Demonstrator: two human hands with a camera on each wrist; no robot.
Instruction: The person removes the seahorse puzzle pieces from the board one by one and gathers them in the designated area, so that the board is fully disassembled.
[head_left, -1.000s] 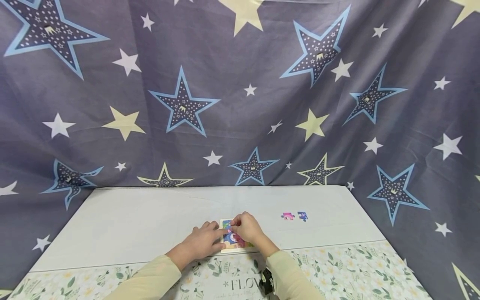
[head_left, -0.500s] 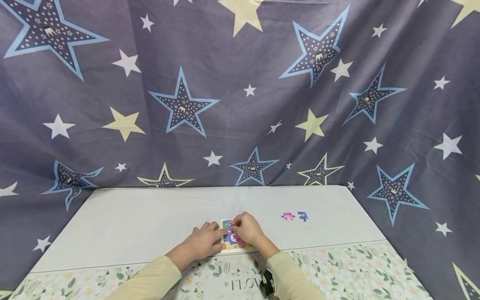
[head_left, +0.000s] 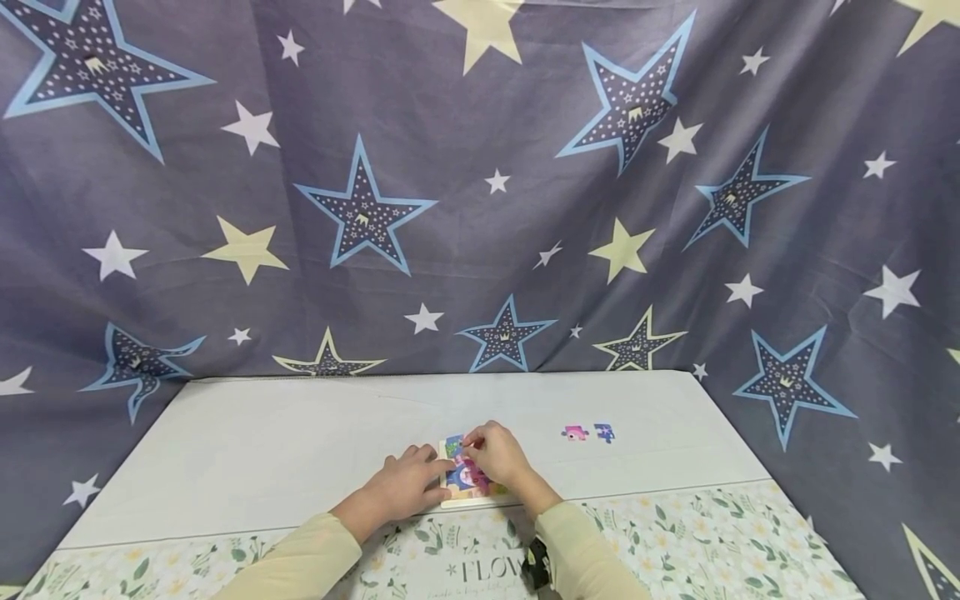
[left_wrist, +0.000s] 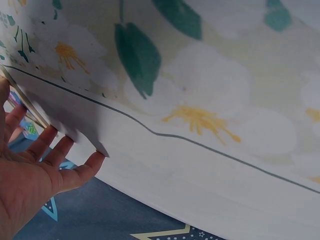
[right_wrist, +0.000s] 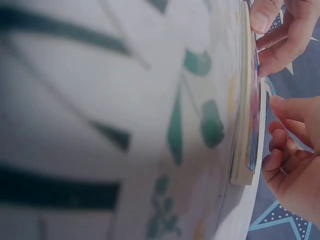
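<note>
A small jigsaw puzzle in a pale frame [head_left: 468, 502] lies near the front of the white tabletop, showing a pink, blue and orange picture. My left hand [head_left: 403, 483] rests at its left edge, fingers spread and fairly straight, fingertips on the puzzle. In the left wrist view the left hand [left_wrist: 35, 172] has its fingers against the frame and table. Over the puzzle's upper right, my right hand [head_left: 497, 455] pinches a puzzle piece [right_wrist: 270, 86] between thumb and forefinger. That piece stands tilted in the right wrist view; its picture is mostly hidden. The right hand covers part of the puzzle.
A pink puzzle piece [head_left: 575, 433] and a blue puzzle piece [head_left: 604, 432] lie apart from the frame, to the right. A flowered cloth [head_left: 675, 533] covers the table's front part. Behind the table hangs a star-patterned curtain [head_left: 450, 108].
My right fingertips shift slightly at the puzzle's top, and a little more of the picture shows beneath them. My left hand stays in place, and the loose pieces lie still.
</note>
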